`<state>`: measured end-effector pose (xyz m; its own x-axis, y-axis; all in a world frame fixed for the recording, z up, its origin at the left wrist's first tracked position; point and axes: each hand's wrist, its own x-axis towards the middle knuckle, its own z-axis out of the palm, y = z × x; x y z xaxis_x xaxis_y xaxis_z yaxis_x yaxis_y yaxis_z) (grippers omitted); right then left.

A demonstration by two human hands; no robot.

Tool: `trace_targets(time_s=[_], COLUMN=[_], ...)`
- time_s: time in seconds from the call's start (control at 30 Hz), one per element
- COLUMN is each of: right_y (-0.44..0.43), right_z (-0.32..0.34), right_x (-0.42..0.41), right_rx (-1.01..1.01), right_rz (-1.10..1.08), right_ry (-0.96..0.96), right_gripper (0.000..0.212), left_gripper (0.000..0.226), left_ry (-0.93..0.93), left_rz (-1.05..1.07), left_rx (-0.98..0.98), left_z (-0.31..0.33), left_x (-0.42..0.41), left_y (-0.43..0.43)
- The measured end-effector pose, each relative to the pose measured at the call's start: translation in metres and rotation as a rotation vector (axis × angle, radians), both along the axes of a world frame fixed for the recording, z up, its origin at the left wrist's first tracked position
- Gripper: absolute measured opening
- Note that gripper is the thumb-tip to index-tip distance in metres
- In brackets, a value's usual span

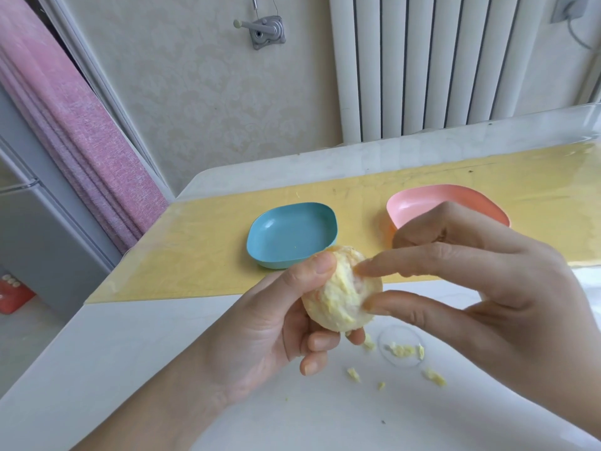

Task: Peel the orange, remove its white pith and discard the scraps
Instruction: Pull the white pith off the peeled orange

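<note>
My left hand (276, 323) grips a peeled orange (341, 297) from the left and below; pale yellow-white pith covers the fruit. My right hand (481, 281) comes in from the right, its forefinger tip and thumb tip touching the orange's right side, pinching at the pith. Small pith scraps (405, 350) lie on the white table (130, 369) just below the fruit. A blue dish (289, 234) stands empty behind the orange. A pink dish (419, 203) sits to its right, partly hidden by my right hand.
A yellow mat (201, 252) under clear glass runs across the table beneath both dishes. The table's left edge drops to the floor, where a red object (13, 294) lies. A pink curtain (74, 125) and a white radiator (439, 60) stand behind.
</note>
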<state>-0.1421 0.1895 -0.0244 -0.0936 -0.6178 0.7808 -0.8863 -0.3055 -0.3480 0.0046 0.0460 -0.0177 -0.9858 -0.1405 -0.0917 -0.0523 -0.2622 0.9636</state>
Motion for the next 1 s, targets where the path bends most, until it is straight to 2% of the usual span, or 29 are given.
trace_targets(time_s=[0.27,0.57,1.0], right_y=[-0.001,-0.001,0.000], right_z=[0.002,0.003,0.004], right_x=[-0.006,-0.008,-0.011], right_rx=[0.076,0.120,0.269], right_rz=[0.039,0.167,0.369], right_ry=[0.023,-0.071,-0.394], right_gripper=[0.018,0.016,0.016], left_gripper=[0.042,0.042,0.056], left_ry=[-0.027,-0.037,-0.075], left_rz=[-0.002,-0.009,-0.029], left_rx=[-0.042,-0.066,-0.131], left_z=[-0.001,-0.002,-0.004], left_x=[-0.001,0.000,0.000], left_y=[0.003,0.004,0.000])
